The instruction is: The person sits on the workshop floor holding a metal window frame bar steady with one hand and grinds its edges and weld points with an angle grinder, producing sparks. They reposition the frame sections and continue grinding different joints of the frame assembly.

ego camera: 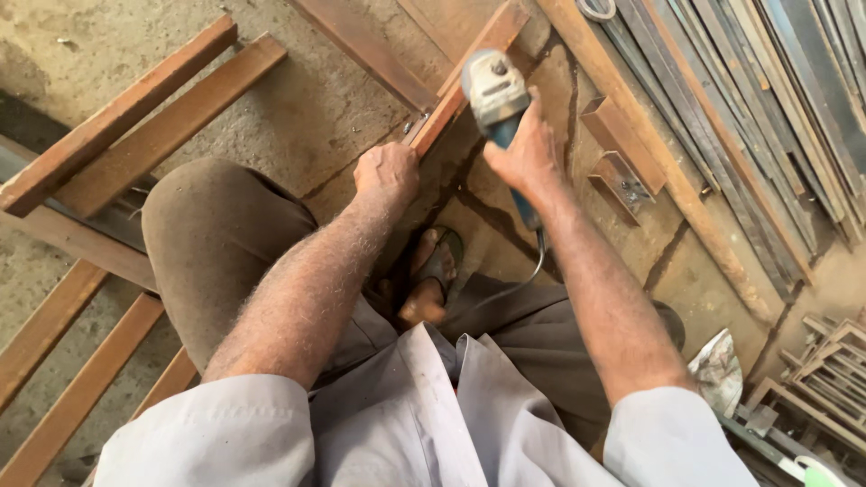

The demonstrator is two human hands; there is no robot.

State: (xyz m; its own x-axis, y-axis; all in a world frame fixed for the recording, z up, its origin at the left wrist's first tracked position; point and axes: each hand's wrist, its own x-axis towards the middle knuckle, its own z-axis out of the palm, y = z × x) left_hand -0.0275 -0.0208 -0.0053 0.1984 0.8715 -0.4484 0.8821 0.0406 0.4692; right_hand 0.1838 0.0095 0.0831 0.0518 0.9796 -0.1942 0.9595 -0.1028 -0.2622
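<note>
My right hand (528,149) is wrapped tight round the grinder (496,95), head tipped down onto the bar (460,86) on the floor ahead. My left hand (386,171) is fisted on that bar's near end, pinning it (close to the grinder). A kick could throw it toward those knuckles or my sandalled foot (433,271).

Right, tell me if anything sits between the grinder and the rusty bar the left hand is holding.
Nothing visible does. The right hand holds the grinder with its head directly over the rusty bar, while the left hand grips the bar lower down, clear of the head. The contact point itself is hidden.
</note>
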